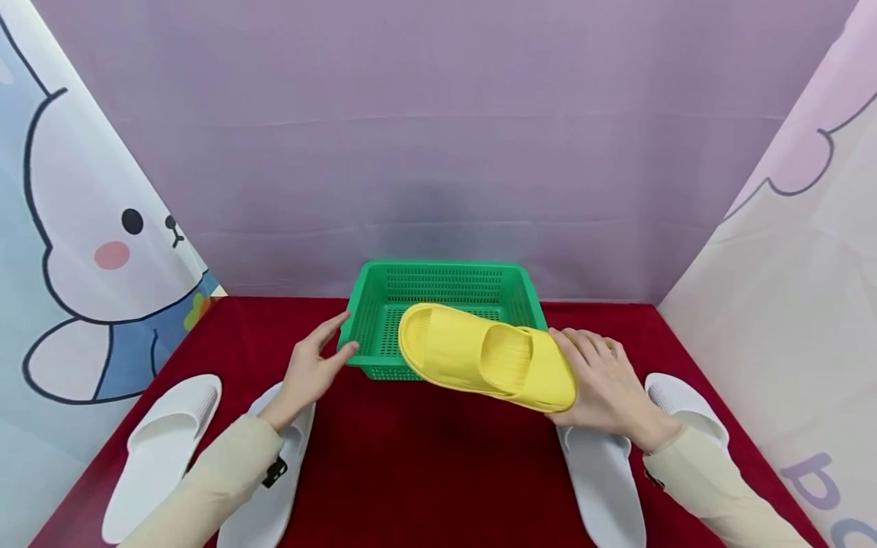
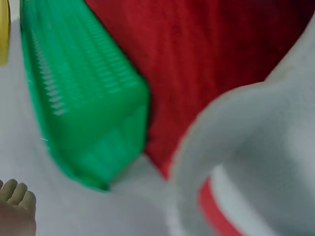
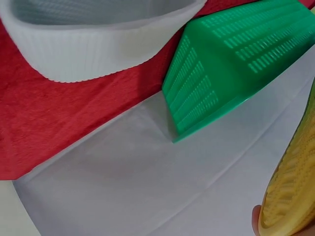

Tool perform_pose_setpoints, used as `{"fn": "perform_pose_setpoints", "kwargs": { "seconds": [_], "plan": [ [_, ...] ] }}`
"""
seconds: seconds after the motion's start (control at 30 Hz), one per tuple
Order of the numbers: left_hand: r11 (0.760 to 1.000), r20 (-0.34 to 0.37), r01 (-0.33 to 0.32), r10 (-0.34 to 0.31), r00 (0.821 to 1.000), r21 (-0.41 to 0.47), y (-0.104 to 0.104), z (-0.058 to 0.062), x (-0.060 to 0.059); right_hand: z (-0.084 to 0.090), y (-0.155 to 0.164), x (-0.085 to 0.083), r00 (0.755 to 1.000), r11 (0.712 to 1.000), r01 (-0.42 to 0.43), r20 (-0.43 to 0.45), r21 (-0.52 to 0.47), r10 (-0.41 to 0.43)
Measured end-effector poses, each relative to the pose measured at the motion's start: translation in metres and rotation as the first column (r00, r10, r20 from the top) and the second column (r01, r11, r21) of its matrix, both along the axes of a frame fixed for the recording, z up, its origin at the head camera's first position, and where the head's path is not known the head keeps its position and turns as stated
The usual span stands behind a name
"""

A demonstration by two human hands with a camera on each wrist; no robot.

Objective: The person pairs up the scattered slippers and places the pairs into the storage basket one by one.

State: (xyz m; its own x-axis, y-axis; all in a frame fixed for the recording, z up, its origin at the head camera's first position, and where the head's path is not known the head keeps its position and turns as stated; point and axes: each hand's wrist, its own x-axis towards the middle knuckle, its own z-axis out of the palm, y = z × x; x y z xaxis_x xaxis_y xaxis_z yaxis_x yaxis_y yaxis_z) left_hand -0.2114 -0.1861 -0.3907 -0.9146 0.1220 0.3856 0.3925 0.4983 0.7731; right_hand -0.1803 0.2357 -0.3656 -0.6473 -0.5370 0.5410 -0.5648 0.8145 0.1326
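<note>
My right hand (image 1: 606,380) grips yellow slippers (image 1: 455,342) by their right end, two straps showing, as if one slipper is tucked into the other. They are held tilted above the front right of a green basket (image 1: 370,316), hiding part of its floor. In the right wrist view the ridged yellow sole (image 3: 290,182) faces the camera, fingers at its lower end. Thumb and fingers apart, my left hand (image 1: 311,373) is at the basket's left rim and holds nothing. The left wrist view catches only a few of its fingers (image 2: 17,196).
Two white slippers, an outer one (image 1: 161,449) and an inner one (image 1: 263,487), lie at left. On the right lie another white slipper (image 1: 603,479) and one farther out (image 1: 685,399), partly behind my arm. A red cloth (image 1: 438,472) covers the table; a lilac curtain (image 1: 438,152) hangs behind.
</note>
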Motion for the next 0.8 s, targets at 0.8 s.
{"fn": "perform_pose_setpoints", "kwargs": {
  "seconds": [0.8],
  "plan": [
    [0.978, 0.299, 0.062, -0.121, 0.947, 0.201, -0.012, -0.042, -0.052, 0.002, 0.020, -0.004, 1.000, 1.000, 0.012, -0.002, -0.012, -0.012]
  ]
}}
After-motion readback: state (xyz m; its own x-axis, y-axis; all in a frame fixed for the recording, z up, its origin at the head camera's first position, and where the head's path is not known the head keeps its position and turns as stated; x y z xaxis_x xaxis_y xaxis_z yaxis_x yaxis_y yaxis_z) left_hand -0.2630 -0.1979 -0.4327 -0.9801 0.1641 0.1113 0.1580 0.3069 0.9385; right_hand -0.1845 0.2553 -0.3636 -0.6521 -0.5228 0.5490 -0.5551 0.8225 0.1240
